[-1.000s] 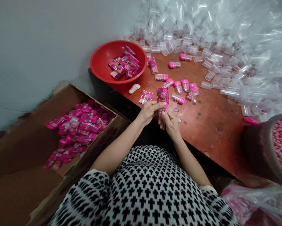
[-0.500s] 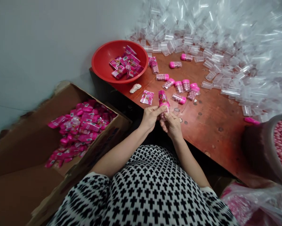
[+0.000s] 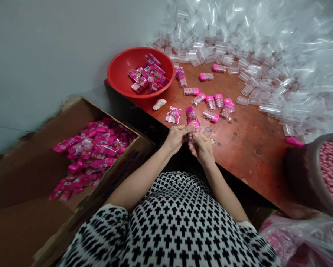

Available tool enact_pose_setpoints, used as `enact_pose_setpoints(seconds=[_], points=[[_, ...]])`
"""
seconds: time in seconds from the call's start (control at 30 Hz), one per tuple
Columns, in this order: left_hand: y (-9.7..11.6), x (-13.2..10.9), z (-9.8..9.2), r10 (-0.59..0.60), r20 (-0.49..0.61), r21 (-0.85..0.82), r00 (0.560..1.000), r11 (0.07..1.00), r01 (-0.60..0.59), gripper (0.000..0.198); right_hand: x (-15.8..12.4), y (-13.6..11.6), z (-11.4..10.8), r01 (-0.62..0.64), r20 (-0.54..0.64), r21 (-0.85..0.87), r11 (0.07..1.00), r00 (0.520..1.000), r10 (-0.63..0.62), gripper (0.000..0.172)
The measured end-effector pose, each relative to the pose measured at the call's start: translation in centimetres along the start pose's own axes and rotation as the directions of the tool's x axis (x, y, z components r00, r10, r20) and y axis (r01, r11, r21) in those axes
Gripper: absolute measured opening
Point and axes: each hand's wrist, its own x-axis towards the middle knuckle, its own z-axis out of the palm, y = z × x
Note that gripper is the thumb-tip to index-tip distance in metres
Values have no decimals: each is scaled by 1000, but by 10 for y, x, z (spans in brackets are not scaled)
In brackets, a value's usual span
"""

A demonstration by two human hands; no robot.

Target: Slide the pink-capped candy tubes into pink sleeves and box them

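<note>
Since the earlier frame, left hand (image 3: pixel 176 136) and right hand (image 3: pixel 202 147) have drawn the pink-sleeved tube (image 3: pixel 192 118) lower, both pinching its base over the table's (image 3: pixel 238 148) near edge; light, rigid, slippery film.

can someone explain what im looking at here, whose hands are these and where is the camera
The camera sits on a person's head, looking down at their own two bare hands; the patterned cloth at the bottom is their clothing. The left hand and right hand together hold a small pink-wrapped bottle over the edge of a reddish table. On the table lie a red bowl of pink wrappers, a loose wrapper, several filled bottles with pink caps, and a big heap of empty clear bottles. At left, a cardboard box holds wrapped bottles. At right, a tub holds pink candies.
</note>
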Motion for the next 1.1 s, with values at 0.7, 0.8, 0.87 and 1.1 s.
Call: enact_pose_setpoints(seconds=[0.7,0.8,0.87,1.1], points=[[2,-18,-1,-73,109,91,991,994,63,38,-12,-1,12,3,-32,-47,999,999,-4,35],[-5,-24,1,-34,62,-4,997,999,35,44,-6,0,9,-27,-20,54,998,999,28,35],[-7,-24,2,18,-9,-93,1000,995,-19,49,-4,0,6,-37,-25,48,998,999,38,35],[-19,-20,6,89,-134,-67,987,993,-99,44,-5,3,8,-13,-103,-9,1000,995,12,34]])
